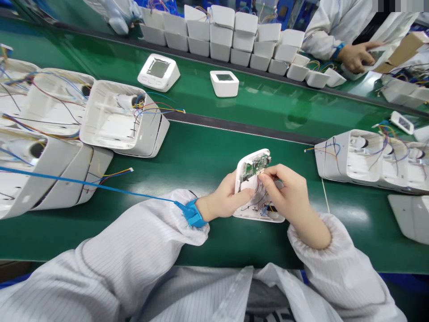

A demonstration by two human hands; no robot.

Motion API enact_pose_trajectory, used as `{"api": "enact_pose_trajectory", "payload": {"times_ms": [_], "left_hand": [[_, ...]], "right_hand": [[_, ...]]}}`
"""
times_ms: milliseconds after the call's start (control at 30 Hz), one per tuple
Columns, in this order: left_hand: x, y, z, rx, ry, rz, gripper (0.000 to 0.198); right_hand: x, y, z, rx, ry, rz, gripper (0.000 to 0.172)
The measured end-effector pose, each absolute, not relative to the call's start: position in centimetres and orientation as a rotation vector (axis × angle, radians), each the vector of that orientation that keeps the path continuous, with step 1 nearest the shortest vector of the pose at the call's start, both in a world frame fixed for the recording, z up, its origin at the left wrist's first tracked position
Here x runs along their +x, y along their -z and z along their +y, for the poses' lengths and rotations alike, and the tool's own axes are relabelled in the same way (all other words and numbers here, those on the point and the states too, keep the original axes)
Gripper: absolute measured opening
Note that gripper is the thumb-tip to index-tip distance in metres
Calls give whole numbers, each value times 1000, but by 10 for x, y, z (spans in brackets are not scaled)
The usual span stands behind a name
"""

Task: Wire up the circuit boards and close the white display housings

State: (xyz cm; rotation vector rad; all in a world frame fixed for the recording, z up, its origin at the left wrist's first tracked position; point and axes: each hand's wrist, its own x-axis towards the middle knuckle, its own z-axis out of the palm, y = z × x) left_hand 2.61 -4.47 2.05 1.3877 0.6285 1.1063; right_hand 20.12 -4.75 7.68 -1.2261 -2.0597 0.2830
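Observation:
My left hand [224,197] is closed round the left side of a white plastic front cover [239,172], which is tilted up with its inner side showing. A green circuit board [255,165] sits inside that cover. With thumb and index finger, my right hand [288,190] pinches a small wire connector at the board's lower right edge; the fingertips partly hide it. Thin wires run down from there into a white housing [275,218] beneath the cover, partly covered by my right hand. A blue wrist strap [193,213] with a cord is on my left wrist.
White open housings [115,118] with loose wires crowd the left side; more [351,154] stand at right. Two white display units [159,72] rest beyond the dark rail. Stacked housings [221,33] line the far side, where a co-worker's hand [357,56] shows.

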Motion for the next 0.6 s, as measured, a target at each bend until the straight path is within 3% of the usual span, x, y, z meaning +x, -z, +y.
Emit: {"api": "enact_pose_trajectory", "payload": {"times_ms": [267,367,433,600], "left_hand": [[24,-26,-42,1252,-1025,557,35],[24,-28,-44,1109,-968,522,40],[24,-29,-45,1024,-938,499,42],[24,-30,-45,968,-893,501,38]], "right_hand": [[206,-66,-41,-1202,-122,-1923,9],[214,-55,-31,-1036,-100,-1884,53],[218,-51,-26,-958,-74,-1970,66],[216,-55,-28,-980,86,-2065,50]]}}
